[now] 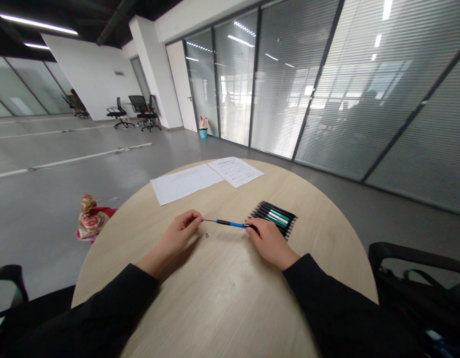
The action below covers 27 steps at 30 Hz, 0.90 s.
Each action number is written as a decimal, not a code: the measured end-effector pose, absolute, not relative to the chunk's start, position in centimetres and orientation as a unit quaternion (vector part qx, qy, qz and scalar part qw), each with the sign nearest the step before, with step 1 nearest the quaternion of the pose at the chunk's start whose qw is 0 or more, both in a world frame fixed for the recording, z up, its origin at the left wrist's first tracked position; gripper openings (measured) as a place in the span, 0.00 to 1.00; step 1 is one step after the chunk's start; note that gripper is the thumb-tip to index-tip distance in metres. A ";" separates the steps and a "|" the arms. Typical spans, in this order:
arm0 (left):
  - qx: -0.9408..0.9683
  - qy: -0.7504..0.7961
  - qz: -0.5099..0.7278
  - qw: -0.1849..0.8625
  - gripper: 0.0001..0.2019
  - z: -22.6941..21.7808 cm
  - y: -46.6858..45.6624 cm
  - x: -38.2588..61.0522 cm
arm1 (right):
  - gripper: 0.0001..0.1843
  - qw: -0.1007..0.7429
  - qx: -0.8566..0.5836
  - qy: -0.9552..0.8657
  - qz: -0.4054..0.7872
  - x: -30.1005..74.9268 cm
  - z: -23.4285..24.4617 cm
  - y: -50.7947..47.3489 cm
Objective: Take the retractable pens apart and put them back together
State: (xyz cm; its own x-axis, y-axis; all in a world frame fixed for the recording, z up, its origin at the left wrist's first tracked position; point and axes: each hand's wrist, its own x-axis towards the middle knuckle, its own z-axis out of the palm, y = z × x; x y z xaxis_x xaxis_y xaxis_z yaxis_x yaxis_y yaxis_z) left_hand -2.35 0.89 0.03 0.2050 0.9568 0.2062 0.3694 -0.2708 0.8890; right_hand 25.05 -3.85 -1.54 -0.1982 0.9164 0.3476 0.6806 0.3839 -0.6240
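Blue pen (pixel 231 224), slim, straight and dark-gripped, is between the right hand (pixel 271 242), pinching its back end, and the left hand (pixel 178 235), pinching the thin rod (pixel 209 220) at its front. On the wood-grained table (pixel 226 303), paper (pixel 185 183) lies beyond the left hand; the right partly hides a pen row (pixel 277 217).

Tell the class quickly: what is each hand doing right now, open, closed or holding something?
Left hand: closed, pinching the thin rod at its tip.
Right hand: closed, holding the blue pen by its end.
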 end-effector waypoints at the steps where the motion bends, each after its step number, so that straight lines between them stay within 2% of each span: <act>1: 0.686 0.486 0.408 0.357 0.12 0.1 0.9 -2.4 | 0.09 0.349 -0.531 -0.755 0.166 25.1 -1.6 -3.8; 13: 0.654 0.503 0.447 0.346 0.10 -0.9 2.6 -3.3 | 0.09 0.384 -0.554 -0.727 0.134 25.6 -1.6 -3.4; 27: 0.608 0.532 0.487 0.333 0.11 -0.6 2.8 -3.5 | 0.09 0.362 -0.605 -0.699 0.123 25.7 -1.3 -3.3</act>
